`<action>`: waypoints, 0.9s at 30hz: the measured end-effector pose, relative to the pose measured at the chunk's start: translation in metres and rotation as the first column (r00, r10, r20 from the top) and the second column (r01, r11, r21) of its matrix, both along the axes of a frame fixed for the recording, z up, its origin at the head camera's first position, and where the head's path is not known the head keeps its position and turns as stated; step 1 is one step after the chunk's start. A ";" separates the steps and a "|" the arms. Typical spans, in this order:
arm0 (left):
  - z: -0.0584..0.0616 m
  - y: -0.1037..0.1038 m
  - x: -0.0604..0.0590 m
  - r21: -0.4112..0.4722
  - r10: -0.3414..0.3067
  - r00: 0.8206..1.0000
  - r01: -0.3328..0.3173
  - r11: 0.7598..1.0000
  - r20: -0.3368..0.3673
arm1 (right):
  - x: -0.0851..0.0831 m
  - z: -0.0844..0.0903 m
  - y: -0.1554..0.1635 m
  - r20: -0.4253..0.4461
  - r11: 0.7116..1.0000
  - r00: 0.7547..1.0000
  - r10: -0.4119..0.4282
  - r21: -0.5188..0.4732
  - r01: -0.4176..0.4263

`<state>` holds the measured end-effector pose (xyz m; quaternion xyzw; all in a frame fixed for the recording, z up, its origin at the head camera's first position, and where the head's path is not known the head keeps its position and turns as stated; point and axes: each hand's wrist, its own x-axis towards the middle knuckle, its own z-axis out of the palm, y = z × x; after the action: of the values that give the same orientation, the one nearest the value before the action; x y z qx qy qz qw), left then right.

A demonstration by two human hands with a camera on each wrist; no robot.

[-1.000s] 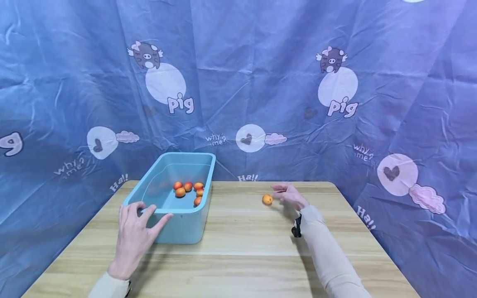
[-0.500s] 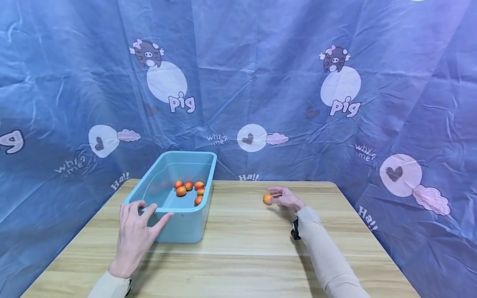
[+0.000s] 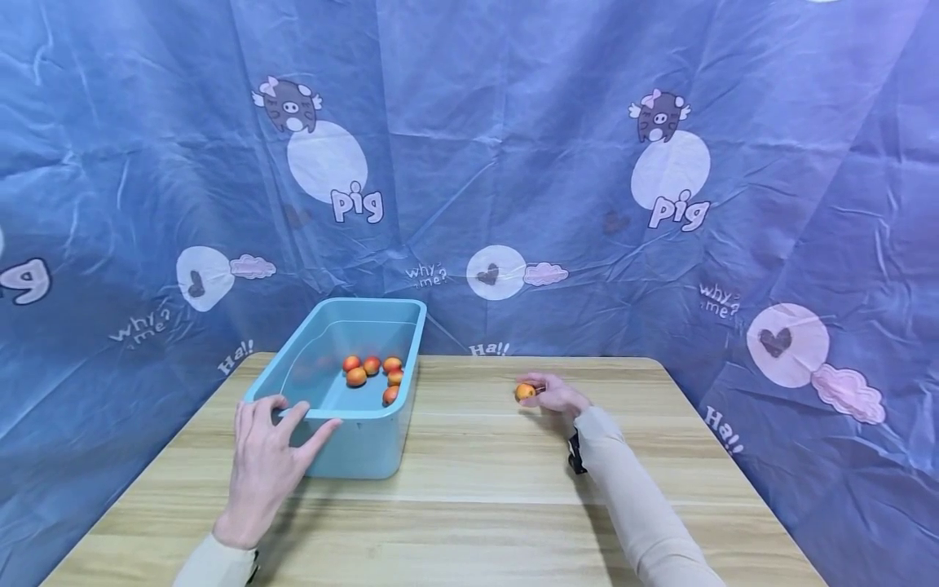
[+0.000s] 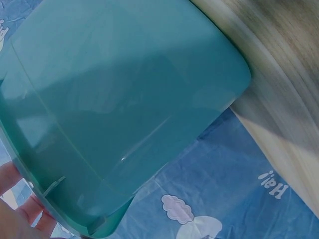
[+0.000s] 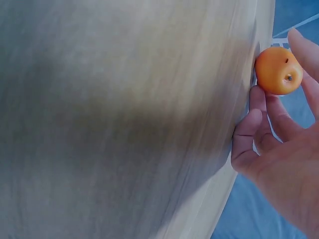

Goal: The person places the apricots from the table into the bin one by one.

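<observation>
A light blue plastic bin (image 3: 359, 440) stands on the left half of the table. My left hand (image 3: 266, 465) holds its near left corner, fingers over the rim and thumb along the outside. In the left wrist view, fingertips (image 4: 35, 209) show at the rim. Right of the bin, a small round orange fruit (image 3: 524, 392) lies on the table. My right hand (image 3: 555, 395) has its fingers and thumb around it. The right wrist view shows the fruit (image 5: 279, 70) between the thumb above and the fingers below, its stem end facing the camera.
Several red-orange fruits (image 3: 355, 377) lie inside the bin, mostly toward its right wall. The wooden table (image 3: 469, 522) ends at the back against a blue printed cloth (image 3: 572, 204), which also hangs at both sides.
My right hand has moved left and closed its fingers around the orange fruit, which has shifted slightly. The left hand and the bin stay where they were.
</observation>
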<state>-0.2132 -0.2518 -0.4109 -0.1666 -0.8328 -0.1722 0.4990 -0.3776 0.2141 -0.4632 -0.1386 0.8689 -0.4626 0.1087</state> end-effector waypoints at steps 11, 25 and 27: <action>0.003 -0.001 0.001 -0.014 -0.007 1.000 0.007 1.000 0.012 | 0.003 -0.004 0.001 -0.023 1.000 1.000 0.007 -0.015 -0.007; 0.002 -0.001 0.000 -0.021 -0.004 1.000 0.004 1.000 -0.018 | 0.010 0.003 -0.007 0.143 0.963 0.989 0.030 -0.268 0.009; 0.002 0.000 0.000 -0.022 -0.001 1.000 0.001 1.000 -0.028 | 0.010 0.003 -0.009 0.150 0.955 0.988 0.040 -0.298 0.006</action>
<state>-0.2131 -0.2521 -0.4088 -0.1749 -0.8274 -0.1608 0.5088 -0.3672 0.2053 -0.4603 -0.1248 0.7772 -0.5964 0.1574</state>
